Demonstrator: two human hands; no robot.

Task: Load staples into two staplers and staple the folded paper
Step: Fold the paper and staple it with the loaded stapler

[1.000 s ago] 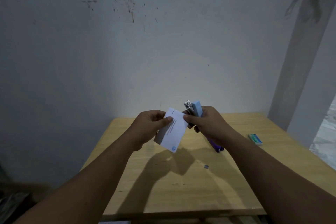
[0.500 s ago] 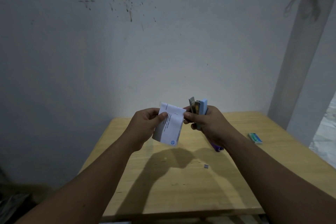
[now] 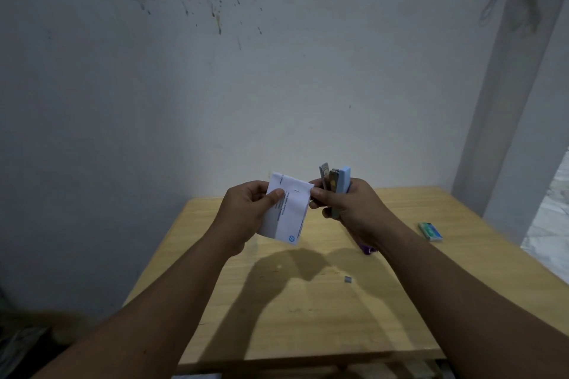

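I see the left hand (image 3: pixel 246 215) pinching the folded paper (image 3: pixel 288 209) at its left edge, holding it upright above the table so its top edge is free. The right hand (image 3: pixel 348 206) is clamped round the blue stapler (image 3: pixel 341 186), mouth up and just right of the paper, its thumb touching the paper's right edge. A small mark near the top edge may be a staple. On the wooden table (image 3: pixel 308 317): the purple stapler (image 3: pixel 368 250) under the right wrist, a staple box (image 3: pixel 430 231) far right, and a loose staple strip (image 3: pixel 348 279) nearer.
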